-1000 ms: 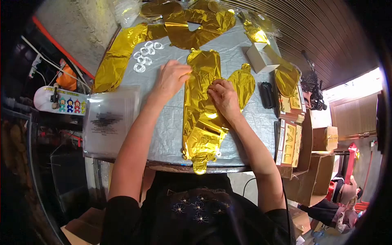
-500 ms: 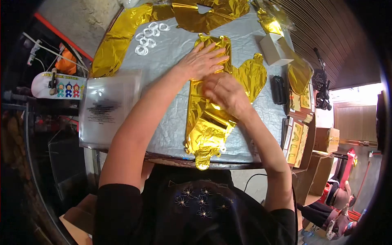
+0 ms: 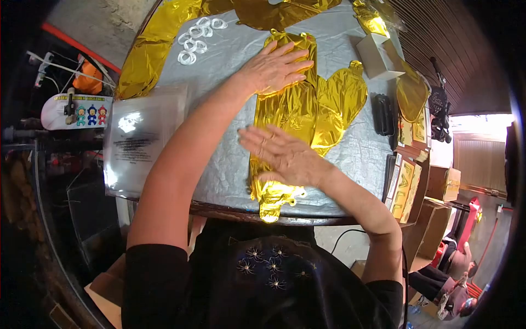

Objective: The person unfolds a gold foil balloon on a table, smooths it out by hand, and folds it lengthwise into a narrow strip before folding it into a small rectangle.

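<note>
A shiny gold foil piece (image 3: 296, 112) lies flat on the grey-covered table (image 3: 219, 159), its narrow tabbed end near the front edge. My left hand (image 3: 272, 70) rests spread on the upper part of the foil, palm down. Over the lower part is my right hand (image 3: 287, 156), fingers stretched out and slightly blurred, holding nothing. Whether its palm touches the foil cannot be seen. To the right, a rounded foil lobe (image 3: 342, 98) joins or lies against the main piece.
White rings (image 3: 195, 39) lie at the upper left, above clear plastic bags (image 3: 143, 142). More gold foil (image 3: 143, 60) lines the far edge. A white box (image 3: 379, 56), a black case (image 3: 383, 114) and gold-printed boxes (image 3: 404, 183) stand right. A person (image 3: 457, 299) is at the far right.
My right hand has moved down the foil toward the table's front edge, and its fingers are now stretched out. My left hand stays spread on the upper foil. The view has shifted slightly.
</note>
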Demonstrator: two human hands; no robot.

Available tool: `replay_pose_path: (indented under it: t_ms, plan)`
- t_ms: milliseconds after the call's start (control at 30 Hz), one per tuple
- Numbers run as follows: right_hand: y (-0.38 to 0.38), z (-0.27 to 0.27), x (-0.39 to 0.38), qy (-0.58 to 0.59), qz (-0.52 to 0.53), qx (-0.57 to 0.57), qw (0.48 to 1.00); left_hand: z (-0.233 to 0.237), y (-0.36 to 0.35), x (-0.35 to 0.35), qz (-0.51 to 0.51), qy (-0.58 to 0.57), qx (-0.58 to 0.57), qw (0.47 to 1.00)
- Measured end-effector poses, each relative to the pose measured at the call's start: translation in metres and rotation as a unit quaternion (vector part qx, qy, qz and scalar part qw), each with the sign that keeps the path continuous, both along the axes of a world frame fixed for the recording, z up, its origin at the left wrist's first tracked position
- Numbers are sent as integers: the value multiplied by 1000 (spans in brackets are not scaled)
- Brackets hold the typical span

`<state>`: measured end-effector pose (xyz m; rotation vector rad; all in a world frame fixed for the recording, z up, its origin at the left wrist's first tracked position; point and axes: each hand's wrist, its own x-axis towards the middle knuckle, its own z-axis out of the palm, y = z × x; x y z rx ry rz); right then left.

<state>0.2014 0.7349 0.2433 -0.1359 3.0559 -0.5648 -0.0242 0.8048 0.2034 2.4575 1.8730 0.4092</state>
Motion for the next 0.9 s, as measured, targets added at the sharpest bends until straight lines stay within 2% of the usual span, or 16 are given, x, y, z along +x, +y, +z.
replay_pose_path:
  t_ms: [67,167,267,300,367,400,467,500,600,767,900]
  plan:
    - [-25,5,9,-43,41,-82,995,-1,0,-1,-2,0,7,1000]
    - [-53,18,20,-70,93,-112,987,0,-1,0,6,9,-10,1000]
    - [-72,21,27,-87,138,-188,969,3,-1,0,1,24,-5,1000]
    - [-69,25,27,-85,136,-183,970,5,-1,0,-1,27,0,1000]
    - [-58,34,27,-63,91,-270,957,4,0,0,5,19,-19,1000]
    - [-44,31,24,-2,19,-264,964,4,0,0,3,21,-14,1000]
    - [-22,31,23,30,-98,-40,994,8,-2,2,2,26,-18,999]
    - [-19,25,23,22,-117,24,993,11,-2,1,1,31,-26,999]
    - [-27,2,29,25,-87,30,995,1,2,-3,-14,10,1,1000]
    - [-32,-3,32,34,-89,38,995,8,-1,-3,-18,-5,6,1000]
    - [-32,-4,32,46,-87,25,995,24,-2,0,-18,-41,-30,999]
